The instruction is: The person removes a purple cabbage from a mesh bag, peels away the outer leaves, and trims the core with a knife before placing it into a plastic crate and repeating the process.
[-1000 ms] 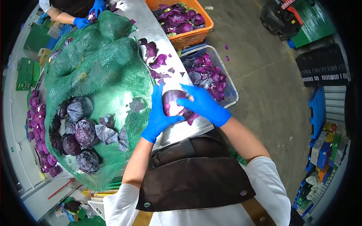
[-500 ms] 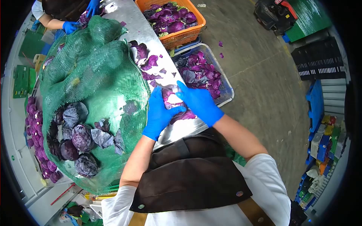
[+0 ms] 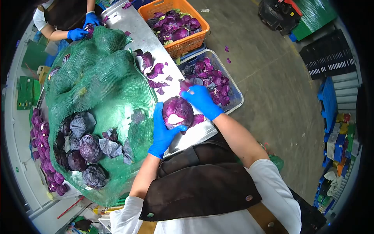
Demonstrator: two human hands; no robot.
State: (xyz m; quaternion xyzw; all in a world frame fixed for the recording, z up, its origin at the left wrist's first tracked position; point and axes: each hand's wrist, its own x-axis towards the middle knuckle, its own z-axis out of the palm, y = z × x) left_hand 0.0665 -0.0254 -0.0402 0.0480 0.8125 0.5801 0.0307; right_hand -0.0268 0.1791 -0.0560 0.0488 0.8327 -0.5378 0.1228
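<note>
A red cabbage [image 3: 177,112] with a white patch on its near side rests in my left hand [image 3: 163,132], whose fingers and thumb curve around its left and lower side. Just above and right of the cabbage is my right hand [image 3: 201,102], closed, with a thin purplish cabbage leaf [image 3: 185,85], blurred, at its fingertips. Both hands wear blue gloves. Loose purple leaves [image 3: 198,119] lie beside the cabbage on the metal table [image 3: 187,137]. Left of my hands, a green mesh sack [image 3: 128,91] spreads over the table, with several dark unpeeled cabbages [image 3: 90,148] on it.
An orange basket [image 3: 202,36] and a blue crate [image 3: 237,87], both holding purple leaves, stand along the table's right side. Trimmed cabbages [image 3: 46,156] line the far left. Another person's gloved hands [image 3: 78,34] work on a cabbage at the top left.
My right hand has come off the cabbage and moved slightly up and right, with a leaf at its fingertips. More of the cabbage shows in my left hand. The view has shifted slightly.
</note>
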